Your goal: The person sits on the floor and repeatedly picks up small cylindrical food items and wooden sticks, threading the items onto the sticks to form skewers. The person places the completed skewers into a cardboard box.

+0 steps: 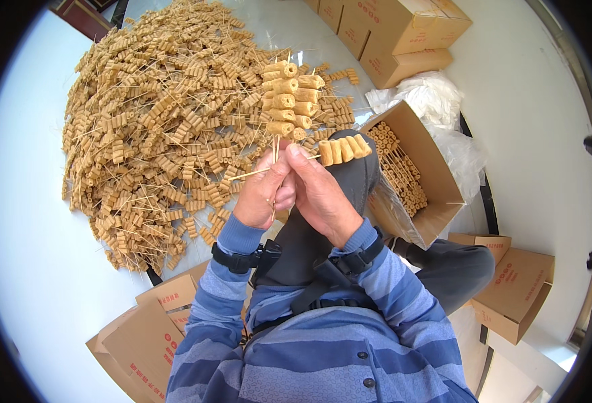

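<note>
My left hand (263,193) is closed round the thin sticks of a few upright skewers of tan rolls (280,101). These rolls are hollow, wrinkled tubes, stacked in two columns above my fingers. My right hand (321,201) meets the left one, its thumb and fingers pinching a single skewer of tan rolls (345,150) that lies nearly level. The rolls on that skewer point right, and its bare stick crosses in front of my left hand. How many sticks my left fingers hold is partly hidden.
A large heap of similar skewers (155,127) spreads over the floor at left. To the right stands an open carton (437,174) lined with plastic, with skewers packed inside. Closed cartons (410,30) stack at the back, clear plastic bags (430,101) beside them. More cartons (514,282) (141,342) flank me.
</note>
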Demonstrator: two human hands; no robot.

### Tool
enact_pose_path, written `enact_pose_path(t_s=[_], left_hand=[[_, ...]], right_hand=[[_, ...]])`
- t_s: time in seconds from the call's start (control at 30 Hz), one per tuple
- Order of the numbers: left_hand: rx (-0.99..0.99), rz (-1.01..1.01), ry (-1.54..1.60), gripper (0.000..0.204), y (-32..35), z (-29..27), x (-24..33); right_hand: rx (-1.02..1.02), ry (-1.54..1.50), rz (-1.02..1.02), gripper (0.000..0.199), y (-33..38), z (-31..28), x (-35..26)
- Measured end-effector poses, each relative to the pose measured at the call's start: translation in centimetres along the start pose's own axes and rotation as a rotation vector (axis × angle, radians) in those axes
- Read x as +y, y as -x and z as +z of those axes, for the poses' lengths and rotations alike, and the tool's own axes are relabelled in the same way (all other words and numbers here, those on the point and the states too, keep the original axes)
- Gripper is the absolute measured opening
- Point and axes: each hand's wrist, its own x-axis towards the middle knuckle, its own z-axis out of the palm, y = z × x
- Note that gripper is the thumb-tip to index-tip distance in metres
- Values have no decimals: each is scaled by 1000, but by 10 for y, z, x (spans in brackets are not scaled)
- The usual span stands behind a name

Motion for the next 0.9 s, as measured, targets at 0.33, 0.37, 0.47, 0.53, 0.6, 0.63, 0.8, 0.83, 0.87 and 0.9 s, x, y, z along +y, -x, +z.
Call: enact_pose_path(t_s=[0.33, 0.37, 0.47, 0.53, 0.6, 0.63, 0.8, 0.83, 0.87, 0.9], left_hand=[[-120, -19, -137, 30, 8, 22, -12], [-112, -17, -132, 34, 8, 26, -13], [-26, 56, -107, 50, 14, 38, -26], [-20, 45, -160, 55, 17, 39, -34], [-18, 51, -206, 51, 21, 35, -43], [42, -10, -296, 45, 24, 34, -50], [80, 191, -493, 17, 31, 35, -82], [69, 209, -487, 19, 31, 34, -83], [57, 220, -473, 21, 30, 31, -83], [70, 195, -436, 24, 30, 29, -82]], right_hand=[[-28, -23, -17, 39, 21, -6, -22], [5, -7, -34, 37, 24, -6, -22], [92, 54, -134, 34, 27, -8, -24], [175, 115, -220, 33, 25, -11, -31], [208, -83, -339, 30, 31, -22, -44], [263, -125, -391, 30, 33, -30, -55], [385, 28, -369, 32, 81, -63, -88], [400, 110, -305, 32, 92, -63, -86], [405, 222, -188, 31, 100, -61, -80], [410, 334, -69, 31, 109, -57, -72]])
